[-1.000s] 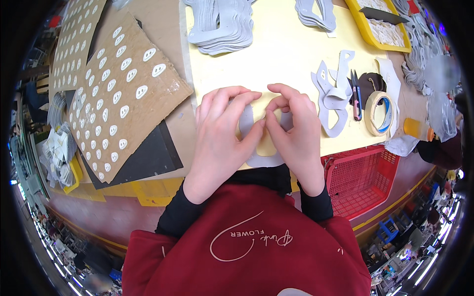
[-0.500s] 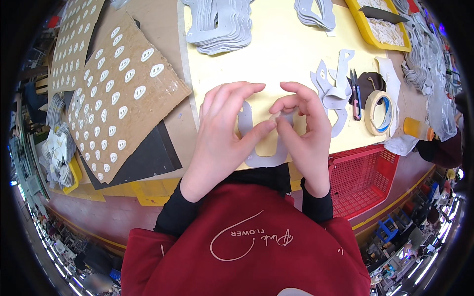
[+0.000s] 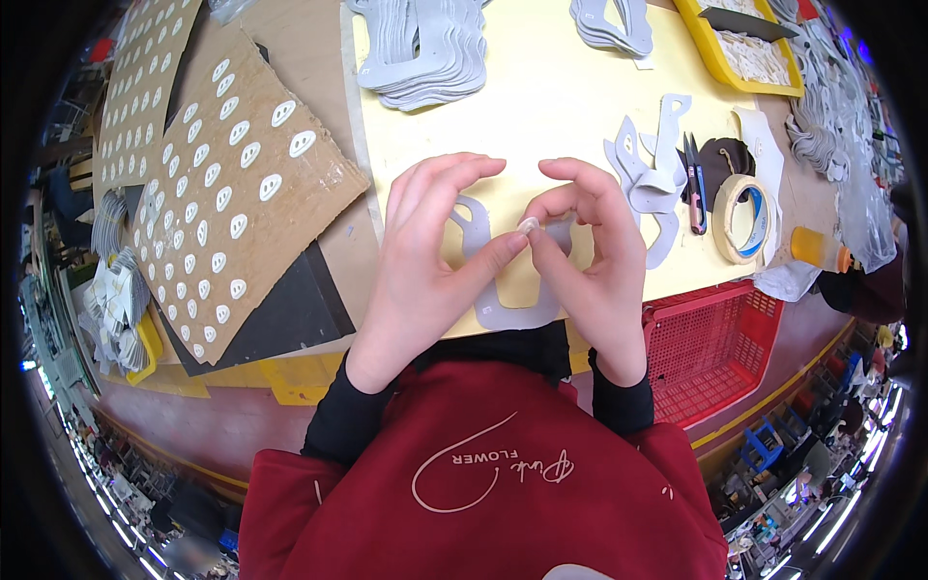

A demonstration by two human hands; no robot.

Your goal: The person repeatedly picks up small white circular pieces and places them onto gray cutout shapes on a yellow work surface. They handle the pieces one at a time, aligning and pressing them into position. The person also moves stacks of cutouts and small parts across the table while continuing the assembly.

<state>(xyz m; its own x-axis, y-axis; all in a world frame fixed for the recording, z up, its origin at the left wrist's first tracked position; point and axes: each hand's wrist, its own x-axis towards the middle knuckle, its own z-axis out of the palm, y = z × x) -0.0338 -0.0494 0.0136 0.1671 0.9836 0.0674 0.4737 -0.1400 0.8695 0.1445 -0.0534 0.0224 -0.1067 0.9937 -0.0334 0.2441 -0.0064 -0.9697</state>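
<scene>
Between the thumb and fingers of my right hand (image 3: 592, 261) is a small white piece (image 3: 528, 224), its far side hidden by the fingertips. The thumb tip of my left hand (image 3: 414, 261) touches or nearly touches that piece, while its other fingers curve away, apart from the thumb. Below both hands a grey U-shaped cut-out (image 3: 520, 318), flat like a shoe-upper part, lies on the pale yellow sheet (image 3: 522, 126). My hands partly cover its two arms.
At left, a brown board (image 3: 280, 193) carries rows of small white oval pieces. Stacked grey cut-outs (image 3: 430, 72) lie at the back. To the right are loose grey cut-outs (image 3: 667, 174), snips (image 3: 695, 188), a tape roll (image 3: 727, 222), a yellow tray (image 3: 710, 48) and a red basket (image 3: 710, 353).
Both hands have shifted slightly left and away from me. The small white piece now shows more plainly at the fingertips, and the left thumb has drawn back a little.
</scene>
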